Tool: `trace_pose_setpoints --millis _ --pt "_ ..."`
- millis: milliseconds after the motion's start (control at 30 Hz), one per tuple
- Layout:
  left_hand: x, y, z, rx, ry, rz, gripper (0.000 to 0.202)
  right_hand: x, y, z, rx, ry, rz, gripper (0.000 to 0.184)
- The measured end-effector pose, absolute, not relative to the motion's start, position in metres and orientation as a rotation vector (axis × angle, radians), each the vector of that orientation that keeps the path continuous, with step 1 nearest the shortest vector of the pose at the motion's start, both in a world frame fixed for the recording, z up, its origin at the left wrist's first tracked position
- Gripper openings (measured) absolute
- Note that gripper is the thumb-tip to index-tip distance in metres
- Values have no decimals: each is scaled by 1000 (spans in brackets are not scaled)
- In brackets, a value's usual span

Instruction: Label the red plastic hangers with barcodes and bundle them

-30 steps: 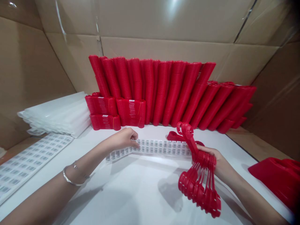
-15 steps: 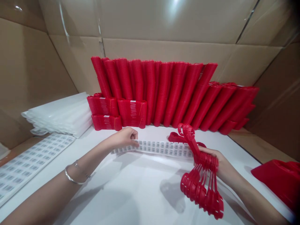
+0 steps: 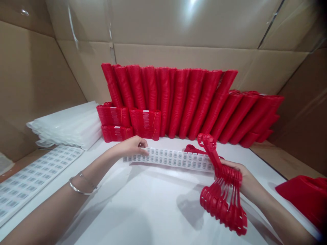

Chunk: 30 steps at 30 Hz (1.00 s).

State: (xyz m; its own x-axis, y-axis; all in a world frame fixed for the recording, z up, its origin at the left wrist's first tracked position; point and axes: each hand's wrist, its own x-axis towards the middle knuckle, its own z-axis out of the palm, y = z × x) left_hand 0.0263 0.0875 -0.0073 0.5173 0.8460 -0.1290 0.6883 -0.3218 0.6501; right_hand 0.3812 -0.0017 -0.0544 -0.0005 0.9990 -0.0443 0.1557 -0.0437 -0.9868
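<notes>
1. Two hands were logged, both the person's own: left hand and right hand. One bracelet was worn on the left wrist.
2. One strip of printed labels was noted lying across the middle of the table, between the two hands. Its left end was pinched by the curled fingertips of the left hand.
3. One bundle of red hangers was clenched in the right fist at the necks. The hooks were pointed up, just over the strip's right end, and the shoulders were fanned downward, clear of the table. The hangers in it could not be counted exactly.
4. One loose hanger was seen flat on the table, just behind the strip.
5. Three tied packs of hangers were counted at the back left. Two were stacked one on the other, and the third stood beside them.
6. Leaning columns of nested hangers were ranged along the back. They were too tightly packed for a count.
7. One pile of clear bags was recorded at the left. Contents, if any, could not be told.
8. One sheet of labels was laid in front of that pile.
9. One red heap was cut off at the right edge.
10. The table was enclosed at the back and both sides by cardboard.
</notes>
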Motion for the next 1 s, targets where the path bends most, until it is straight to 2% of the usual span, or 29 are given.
trace_pose_setpoints --millis 200,667,867,1000 --pt "25 90 -9 2223 1398 400 27 381 -4 -49 -1342 -1301 1185 32" --pt "18 94 -12 2342 1239 315 25 380 -6 -42 -1388 -1378 1169 37" --pt "10 98 -9 2347 1368 438 23 390 -1 -56 -1412 -1356 1105 41" --pt "11 98 -9 2288 1322 406 23 390 -1 -55 -1435 -1332 1067 35"
